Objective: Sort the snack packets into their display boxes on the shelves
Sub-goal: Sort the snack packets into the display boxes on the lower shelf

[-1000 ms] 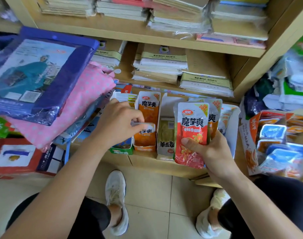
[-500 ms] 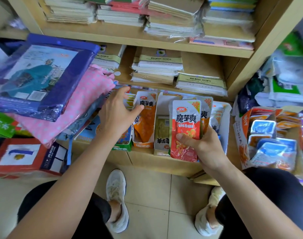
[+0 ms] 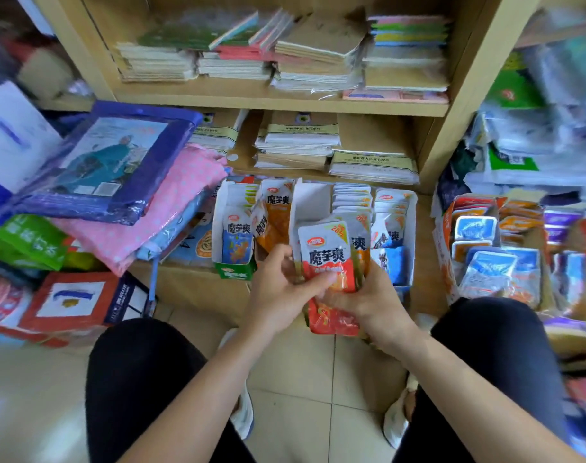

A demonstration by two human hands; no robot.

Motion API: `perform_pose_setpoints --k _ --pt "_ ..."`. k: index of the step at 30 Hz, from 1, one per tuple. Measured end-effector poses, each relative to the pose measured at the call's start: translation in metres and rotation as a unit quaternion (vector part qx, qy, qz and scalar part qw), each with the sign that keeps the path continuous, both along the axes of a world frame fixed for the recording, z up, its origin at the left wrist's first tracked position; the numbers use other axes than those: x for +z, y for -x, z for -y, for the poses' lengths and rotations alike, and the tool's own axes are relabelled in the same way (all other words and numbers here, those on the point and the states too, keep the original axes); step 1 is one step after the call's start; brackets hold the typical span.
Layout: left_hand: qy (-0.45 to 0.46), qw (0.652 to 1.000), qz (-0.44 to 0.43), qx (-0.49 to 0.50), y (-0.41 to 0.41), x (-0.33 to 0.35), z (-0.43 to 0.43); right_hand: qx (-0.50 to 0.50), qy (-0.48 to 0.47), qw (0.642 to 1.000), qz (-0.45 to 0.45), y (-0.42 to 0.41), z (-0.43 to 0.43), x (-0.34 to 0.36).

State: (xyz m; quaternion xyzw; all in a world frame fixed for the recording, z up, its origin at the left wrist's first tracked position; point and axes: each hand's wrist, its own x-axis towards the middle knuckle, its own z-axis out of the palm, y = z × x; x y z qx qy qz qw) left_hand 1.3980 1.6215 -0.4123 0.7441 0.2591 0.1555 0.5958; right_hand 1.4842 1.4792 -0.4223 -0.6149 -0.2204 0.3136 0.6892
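**Taking the front packet off the bunch**

The right hand (image 3: 368, 302) is gripping a bunch of konjac packets (image 3: 360, 237) from below, just in front of the low shelf (image 3: 191, 285). The left hand (image 3: 278, 289) is pinching the front one, the red konjac packet (image 3: 328, 262), with the thumb on its face and the fingers curled behind its left edge.

I am judging that one packet is being separated for sorting. To do it well, the left hand should slide only this front packet sideways while the right hand squeezes the others, so that none drops on the floor tiles (image 3: 301, 412).

Behind the hands the display boxes are standing in a row: a green-fronted box (image 3: 235, 273) with blue packets, then orange packets (image 3: 278, 215), then a partly filled white box (image 3: 311, 202). I am not seeing any row of red packets, so it is wise to match the colour before placing.
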Motion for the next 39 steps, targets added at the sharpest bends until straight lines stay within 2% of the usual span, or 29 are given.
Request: perform_pose_setpoints --k 4,6,10,15,18,21,24,27,32,35,39 --pt "0.179 0.984 -0.006 0.005 0.027 -0.004 0.013 0.005 -0.018 0.996 -0.084 0.025 0.018 -0.007" --pt "0.234 0.972 -0.007 0.009 0.040 -0.008 0.016 -0.024 -0.025 0.989 -0.144 0.034 0.029 -0.010" --pt "0.256 0.966 -0.031 0.025 0.053 -0.019 0.026 -0.071 -0.003 0.981 -0.179 0.043 0.049 -0.017" --pt "0.270 0.953 0.012 0.137 0.050 -0.022 0.033 -0.186 0.009 0.969 -0.162 0.029 0.080 -0.027" --pt "0.216 0.962 0.043 0.163 0.036 -0.018 0.028 -0.254 -0.003 0.956 -0.148 0.015 0.097 -0.031" --pt "0.121 0.978 0.093 0.141 0.012 -0.011 0.021 -0.285 -0.001 0.949 -0.134 0.003 0.107 -0.032" --pt "-0.019 0.980 0.130 0.148 -0.018 -0.007 0.009 -0.290 -0.003 0.951 -0.110 -0.005 0.108 -0.031" --pt "-0.176 0.961 0.148 0.151 -0.047 -0.010 -0.003 -0.287 -0.011 0.954 -0.089 -0.009 0.105 -0.030" --pt "-0.337 0.933 0.090 0.086 -0.072 -0.027 -0.012 -0.277 -0.022 0.958 -0.074 -0.013 0.099 -0.032" --pt "-0.377 0.924 0.038 0.050 -0.075 -0.045 -0.008 -0.277 -0.020 0.958 -0.071 -0.014 0.094 -0.033" --pt "-0.383 0.921 -0.059 0.034 -0.072 -0.056 0.007 -0.269 -0.016 0.961 -0.064 -0.016 0.091 -0.036"
